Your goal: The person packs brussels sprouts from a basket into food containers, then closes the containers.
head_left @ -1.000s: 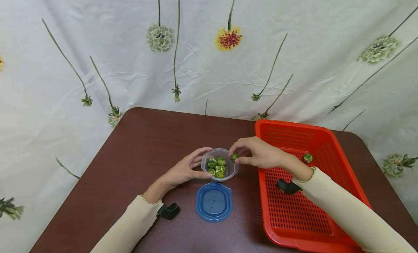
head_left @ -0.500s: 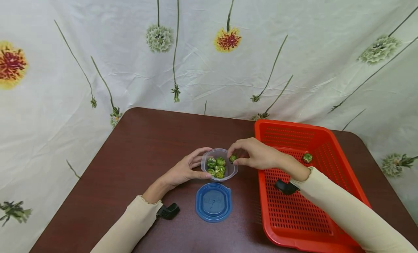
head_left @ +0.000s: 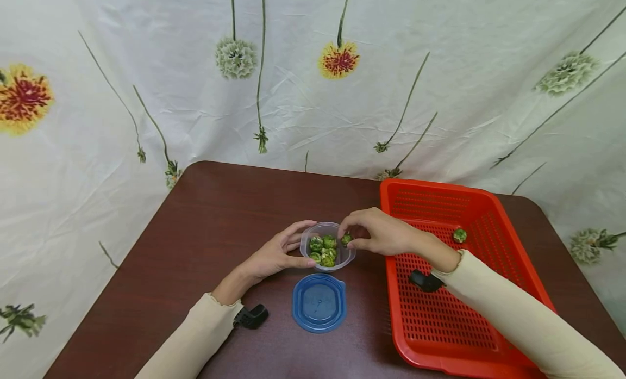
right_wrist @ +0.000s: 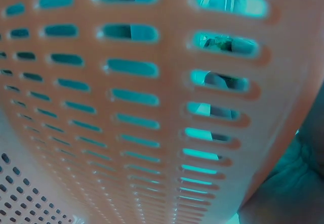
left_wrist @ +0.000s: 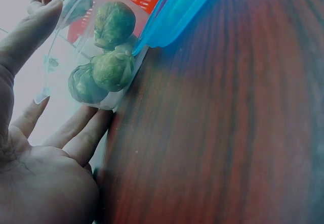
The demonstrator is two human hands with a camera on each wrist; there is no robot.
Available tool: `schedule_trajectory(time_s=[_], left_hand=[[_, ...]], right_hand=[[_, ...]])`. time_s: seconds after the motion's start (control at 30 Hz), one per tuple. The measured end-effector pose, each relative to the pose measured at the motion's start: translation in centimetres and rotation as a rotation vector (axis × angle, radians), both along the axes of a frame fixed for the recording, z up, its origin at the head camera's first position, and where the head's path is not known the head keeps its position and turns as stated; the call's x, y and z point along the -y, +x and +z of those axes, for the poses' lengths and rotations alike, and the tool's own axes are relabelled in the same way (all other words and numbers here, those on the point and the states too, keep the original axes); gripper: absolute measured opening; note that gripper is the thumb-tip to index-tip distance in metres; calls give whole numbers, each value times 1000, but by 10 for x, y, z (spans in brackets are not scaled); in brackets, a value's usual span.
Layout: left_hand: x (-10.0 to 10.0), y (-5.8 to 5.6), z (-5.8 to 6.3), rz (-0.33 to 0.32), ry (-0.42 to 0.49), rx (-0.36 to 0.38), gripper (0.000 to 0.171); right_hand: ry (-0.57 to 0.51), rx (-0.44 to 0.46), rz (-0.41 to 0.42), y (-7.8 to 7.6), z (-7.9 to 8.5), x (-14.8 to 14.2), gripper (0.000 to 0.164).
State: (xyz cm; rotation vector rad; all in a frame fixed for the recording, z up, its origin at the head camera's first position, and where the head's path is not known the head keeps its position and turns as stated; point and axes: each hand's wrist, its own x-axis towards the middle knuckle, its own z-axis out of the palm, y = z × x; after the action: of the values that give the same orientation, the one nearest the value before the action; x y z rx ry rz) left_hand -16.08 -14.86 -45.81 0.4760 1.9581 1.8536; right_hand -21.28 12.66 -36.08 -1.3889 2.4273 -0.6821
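My left hand (head_left: 274, 254) grips a small clear plastic container (head_left: 348, 259), thumb on the near side and fingers around the far side. Several green Brussels sprouts (head_left: 327, 253) lie inside it; the left wrist view shows sprouts (left_wrist: 114, 70) through the clear wall. Over the container's right side, my right hand (head_left: 383, 232) pinches another Brussels sprout (head_left: 346, 240) between thumb and fingertips. In the right wrist view the basket wall hides most of the work, with part of my right hand (right_wrist: 288, 191) at the lower right edge.
A blue lid (head_left: 319, 303) lies on the dark wooden table (head_left: 235, 199), just in front of the container. The large red perforated basket (head_left: 445, 346) stands at the right under my right forearm, one Brussels sprout (head_left: 459, 235) inside. A floral cloth (head_left: 303, 58) hangs behind.
My right hand has moved slightly left with the pinched Brussels sprout, bringing it further over the container's inside. The left hand keeps its grip on the container.
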Motion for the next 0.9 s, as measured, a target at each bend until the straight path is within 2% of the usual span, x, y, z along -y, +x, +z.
schedule_trajectory(time_s=[0.3,0.53,0.77,0.9], left_hand=[[-1,-1,3,0,-7,3,83],[0,-2,2,5,-14,-5,82],[-1,-1,2,2,-9,-16,82],[0,-1,2,1,-9,-28,82]], right_hand=[[-6,2,-8,-1,0,1,18],[-28,45,-3,-3,2,-2,17],[-79,84,-11,-3,7,-13,18],[-102,66,-46,-2,12,-24,17]])
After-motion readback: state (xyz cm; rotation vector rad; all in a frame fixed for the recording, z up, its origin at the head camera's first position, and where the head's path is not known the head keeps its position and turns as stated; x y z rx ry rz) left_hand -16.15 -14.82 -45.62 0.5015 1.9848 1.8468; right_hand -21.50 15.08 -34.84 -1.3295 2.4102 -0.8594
